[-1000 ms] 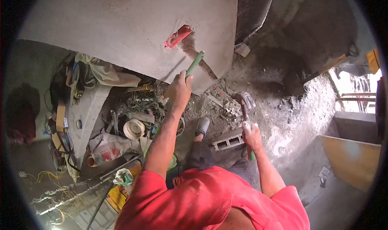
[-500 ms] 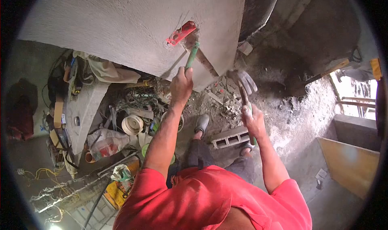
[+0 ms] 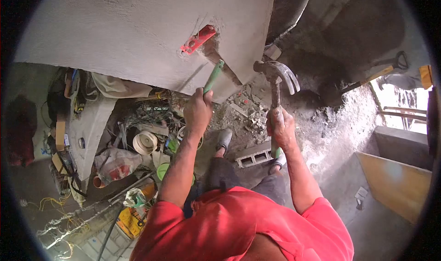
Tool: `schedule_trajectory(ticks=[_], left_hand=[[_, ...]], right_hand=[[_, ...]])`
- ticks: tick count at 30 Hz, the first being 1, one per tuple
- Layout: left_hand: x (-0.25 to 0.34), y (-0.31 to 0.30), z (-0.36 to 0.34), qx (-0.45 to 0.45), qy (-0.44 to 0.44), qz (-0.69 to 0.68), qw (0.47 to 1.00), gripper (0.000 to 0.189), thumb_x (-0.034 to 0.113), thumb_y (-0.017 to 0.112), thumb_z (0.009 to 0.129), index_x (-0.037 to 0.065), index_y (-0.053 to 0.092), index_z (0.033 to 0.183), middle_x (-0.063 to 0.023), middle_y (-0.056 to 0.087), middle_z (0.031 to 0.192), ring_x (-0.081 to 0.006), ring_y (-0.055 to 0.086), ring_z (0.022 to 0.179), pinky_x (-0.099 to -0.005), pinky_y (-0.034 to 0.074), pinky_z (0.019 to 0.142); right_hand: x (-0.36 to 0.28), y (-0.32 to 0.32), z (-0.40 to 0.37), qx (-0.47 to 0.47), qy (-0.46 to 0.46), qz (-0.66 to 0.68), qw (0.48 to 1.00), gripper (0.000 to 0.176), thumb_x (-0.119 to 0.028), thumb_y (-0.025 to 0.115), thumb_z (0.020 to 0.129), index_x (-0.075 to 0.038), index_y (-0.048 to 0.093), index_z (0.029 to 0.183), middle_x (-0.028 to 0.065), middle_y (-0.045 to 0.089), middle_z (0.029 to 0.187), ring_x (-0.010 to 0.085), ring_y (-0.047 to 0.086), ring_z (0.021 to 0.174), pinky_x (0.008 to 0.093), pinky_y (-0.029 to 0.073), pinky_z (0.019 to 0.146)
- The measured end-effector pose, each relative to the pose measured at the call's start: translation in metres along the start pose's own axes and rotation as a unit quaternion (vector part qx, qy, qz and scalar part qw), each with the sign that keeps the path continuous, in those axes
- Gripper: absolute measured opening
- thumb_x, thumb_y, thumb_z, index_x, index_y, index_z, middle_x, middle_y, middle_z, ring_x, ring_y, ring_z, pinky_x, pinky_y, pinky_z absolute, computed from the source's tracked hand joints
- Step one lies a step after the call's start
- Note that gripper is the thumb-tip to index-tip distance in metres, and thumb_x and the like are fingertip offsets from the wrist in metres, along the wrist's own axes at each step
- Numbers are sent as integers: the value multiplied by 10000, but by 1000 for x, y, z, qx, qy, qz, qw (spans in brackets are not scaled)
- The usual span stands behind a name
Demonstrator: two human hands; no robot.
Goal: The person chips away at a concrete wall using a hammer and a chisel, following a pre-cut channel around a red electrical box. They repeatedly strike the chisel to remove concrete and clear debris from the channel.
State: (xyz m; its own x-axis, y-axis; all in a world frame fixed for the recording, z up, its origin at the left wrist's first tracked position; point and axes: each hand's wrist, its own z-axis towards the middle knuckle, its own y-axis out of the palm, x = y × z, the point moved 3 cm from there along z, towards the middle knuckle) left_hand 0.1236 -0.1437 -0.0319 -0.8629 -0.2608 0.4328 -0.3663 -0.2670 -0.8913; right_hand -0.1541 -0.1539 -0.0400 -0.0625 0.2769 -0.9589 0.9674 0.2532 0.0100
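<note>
My left hand grips a green-handled chisel whose tip rests against a chipped groove in the grey plastered wall. A red plastic box is set into the wall just above the groove. My right hand holds a claw hammer upright, its head raised level with the chisel's top and a little to its right. I wear a red shirt.
Rubble and plaster chips lie on the floor below the groove. A hollow concrete block sits by my feet. Cables, a white round fitting, bags and a yellow tool clutter the left. A shovel leans at the right.
My right hand has swung the hammer up from near the floor to the height of the chisel. My left hand has kept the chisel against the groove.
</note>
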Motion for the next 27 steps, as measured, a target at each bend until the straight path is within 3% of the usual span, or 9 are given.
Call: schedule_trajectory(ticks=[8,10,17,19,21,22,24,26,27], left_hand=[[0,6,11,-6,-35,-31,999,349,361,479,1013,24,565,986,-269,638,837,-477,623,788,-543,464,630],[-1,5,15,-28,-18,7,999,309,343,488,1008,48,552,941,-225,659,773,-432,650,726,-506,501,628],[-6,16,17,0,-39,-57,998,344,369,476,1008,53,549,897,-246,651,755,-462,638,711,-535,490,640],[-6,15,20,-20,-59,-25,998,358,374,472,1010,42,562,913,-256,654,770,-472,638,723,-542,489,650],[-1,13,21,-27,-67,-25,997,364,379,475,1008,33,569,943,-267,653,784,-481,637,742,-548,487,659],[-1,11,22,-24,-79,-25,996,373,383,478,1006,25,577,974,-278,652,798,-489,636,761,-554,486,668],[-12,19,31,-46,-57,-49,996,407,394,476,1006,3,586,1017,-303,647,838,-507,626,818,-547,476,689],[-18,21,32,-82,-153,-166,971,431,395,465,1001,-19,585,1006,-329,635,882,-518,605,870,-535,463,721],[-13,11,34,-86,-104,-150,979,442,383,452,993,-39,580,985,-335,622,884,-523,583,876,-530,448,747]], right_hand=[[-10,-1,14,11,-48,-50,998,550,-562,475,986,-36,566,853,18,502,584,113,497,513,309,389,486],[-24,4,17,6,-93,-65,993,609,-620,435,974,-32,559,871,25,521,570,115,487,462,275,377,434],[-36,31,32,-18,-151,9,988,587,-612,505,941,-27,547,910,29,530,646,85,470,512,250,367,450],[-25,49,42,64,-235,-30,969,549,-518,582,935,18,591,1049,91,625,734,218,588,613,361,481,573],[1,67,76,68,-233,-147,959,538,-483,615,919,36,623,1061,213,648,794,374,638,738,449,513,681],[11,72,91,8,-159,-193,968,532,-483,628,907,35,644,1023,296,642,817,478,648,808,486,510,722],[-10,68,94,-14,-129,-233,964,549,-495,640,896,42,642,1010,296,640,812,481,644,811,483,509,725],[-35,62,89,-40,-103,-273,956,567,-507,651,886,49,640,997,295,639,807,484,639,814,480,509,728],[-45,58,80,-37,-119,-208,970,563,-507,654,885,50,633,966,286,636,785,478,639,797,480,507,718]])
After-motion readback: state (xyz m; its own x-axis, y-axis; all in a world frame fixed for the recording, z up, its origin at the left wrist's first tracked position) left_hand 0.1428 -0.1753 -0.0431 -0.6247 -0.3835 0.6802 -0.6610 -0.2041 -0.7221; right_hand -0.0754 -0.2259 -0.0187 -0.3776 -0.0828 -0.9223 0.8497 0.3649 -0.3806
